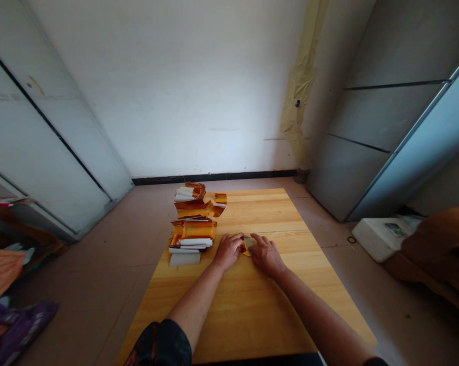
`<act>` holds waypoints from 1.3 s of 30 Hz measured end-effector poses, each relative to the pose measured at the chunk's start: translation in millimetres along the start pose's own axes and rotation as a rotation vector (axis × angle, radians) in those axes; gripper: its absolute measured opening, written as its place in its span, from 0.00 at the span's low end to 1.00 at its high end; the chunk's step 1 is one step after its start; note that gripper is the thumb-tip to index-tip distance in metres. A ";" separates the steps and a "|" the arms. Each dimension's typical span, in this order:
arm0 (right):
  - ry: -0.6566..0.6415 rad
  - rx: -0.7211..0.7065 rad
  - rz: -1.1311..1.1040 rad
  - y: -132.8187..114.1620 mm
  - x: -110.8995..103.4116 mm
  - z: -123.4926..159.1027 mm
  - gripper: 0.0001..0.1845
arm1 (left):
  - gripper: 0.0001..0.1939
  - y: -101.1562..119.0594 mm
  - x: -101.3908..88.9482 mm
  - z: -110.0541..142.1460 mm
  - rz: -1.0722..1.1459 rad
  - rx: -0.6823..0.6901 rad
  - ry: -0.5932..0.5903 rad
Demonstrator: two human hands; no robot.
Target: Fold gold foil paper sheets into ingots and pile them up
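Small folded orange-and-white paper piece [246, 246] lies on the yellow wood-grain table top [265, 213], between both hands and about equally near each; its long axis is too hidden to read. Left hand [228, 250] and right hand [265, 254] rest palm-down, narrowly closed toward it, fingertips [252, 237] at its edges. Pinching or merely pressing: cannot tell. Just beyond the left hand, a loose pile of folded orange-and-white paper strips [193, 223] runs along the table's left edge.
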State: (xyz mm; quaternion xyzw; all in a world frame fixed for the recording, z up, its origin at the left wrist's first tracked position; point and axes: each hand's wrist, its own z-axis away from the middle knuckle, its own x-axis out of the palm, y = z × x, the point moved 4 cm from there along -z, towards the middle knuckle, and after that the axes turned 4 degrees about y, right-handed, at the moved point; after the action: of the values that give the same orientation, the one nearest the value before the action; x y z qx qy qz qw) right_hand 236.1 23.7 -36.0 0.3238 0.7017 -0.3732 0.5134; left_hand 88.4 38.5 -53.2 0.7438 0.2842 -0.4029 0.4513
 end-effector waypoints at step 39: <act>-0.121 -0.272 -0.093 10.4 -3.4 -5.1 0.22 | 0.10 17.8 -18.7 23.1 -0.090 0.050 -0.073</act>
State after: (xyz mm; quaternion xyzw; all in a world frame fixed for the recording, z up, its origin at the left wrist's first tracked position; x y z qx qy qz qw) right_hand 243.3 33.2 -33.8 0.1955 0.7277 -0.3169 0.5760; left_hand 84.9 8.9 -35.5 0.7260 0.2905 -0.4566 0.4244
